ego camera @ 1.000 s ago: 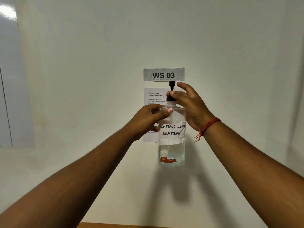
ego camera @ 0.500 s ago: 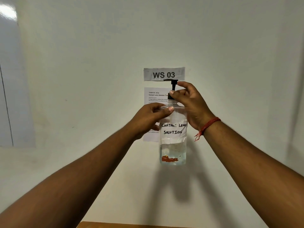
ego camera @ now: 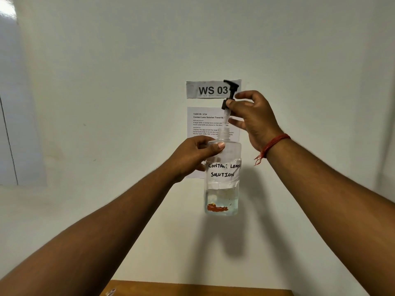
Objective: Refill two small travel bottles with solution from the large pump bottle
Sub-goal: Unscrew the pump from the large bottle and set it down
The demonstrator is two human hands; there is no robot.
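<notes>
Both forearms reach up and forward from the lower corners of the view, meeting in front of a pale wall. The left hand (ego camera: pixel 197 155) is wrapped around the shoulder of the large clear bottle (ego camera: pixel 222 178), thumb lying across its front just below the neck and the other fingers curled behind it, holding the bottle upright in the air. A white label handwritten "CONTACT LENS SOLUTION" circles the bottle's middle, and liquid fills only its lower part, where a torn red sticker remnant sits near the base.

The right hand (ego camera: pixel 253 118) is raised above the bottle with the wrist bent, thumb and forefinger pinched on the collar of the black pump head (ego camera: pixel 229 94), the remaining fingers loosely spread behind. The pump is off the bottle: it sits above the open threaded neck (ego camera: pixel 224 133), tilted a little, with its clear stem hanging toward the mouth; whether the dip tube still reaches inside is hard to tell. A red thread bracelet (ego camera: pixel 273 145) circles the right wrist.

Behind the hands, a "WS 03" sign (ego camera: pixel 208 89) and a printed task sheet (ego camera: pixel 203 124) are fixed to the wall. A strip of wooden tabletop (ego camera: pixel 192 288) shows at the bottom edge.
</notes>
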